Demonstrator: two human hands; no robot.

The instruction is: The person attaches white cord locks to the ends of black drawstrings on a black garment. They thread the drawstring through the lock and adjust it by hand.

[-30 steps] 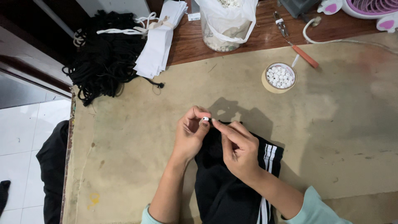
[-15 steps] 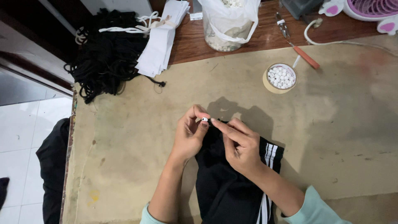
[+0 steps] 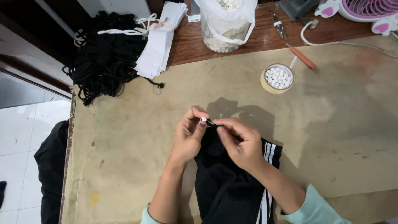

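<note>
The black garment (image 3: 232,182) with white side stripes lay on the table (image 3: 137,137), nearest the person. Just above it the left hand (image 3: 188,137) pinched a small white bead (image 3: 203,119), and the right hand (image 3: 240,143) pinched the black cord tip approx. touching it. Bead seemed not yet threaded on. Beyond the garment, a round dish of white beads (image 3: 278,77) waited.

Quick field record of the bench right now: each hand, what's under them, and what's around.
left hand: pinches a small white bead at its fingertips
right hand: holds a black cord end against the bead
under hands: black garment with white stripes
bench: tan covered table
upper right: round dish of white beads
top: plastic bag of beads
upper left: pile of black cords, white strips
</note>
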